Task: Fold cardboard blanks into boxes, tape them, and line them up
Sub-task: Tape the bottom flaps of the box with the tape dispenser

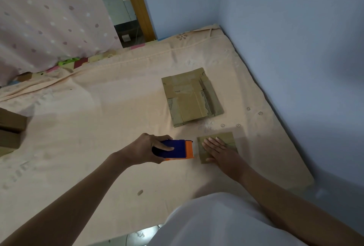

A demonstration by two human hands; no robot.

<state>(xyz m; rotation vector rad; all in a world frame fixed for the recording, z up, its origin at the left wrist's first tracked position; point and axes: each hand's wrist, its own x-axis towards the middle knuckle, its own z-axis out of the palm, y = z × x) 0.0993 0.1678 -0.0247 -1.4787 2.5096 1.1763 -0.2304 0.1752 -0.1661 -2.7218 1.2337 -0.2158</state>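
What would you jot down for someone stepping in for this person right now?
Left hand grips the blue-and-orange tape dispenser, its orange end beside the small box.
Right hand presses flat on that box, on the bed sheet.
A flattened cardboard pile lies behind it; more boxes sit at the left edge.
Done: small box folded.
Left: tape it, line it up, fold the pile.

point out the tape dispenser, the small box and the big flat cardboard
tape dispenser (176,149), head view, on its blue body
small box (228,137), head view, on its top face beyond the fingers
flat cardboard (192,98), head view, on its taped middle
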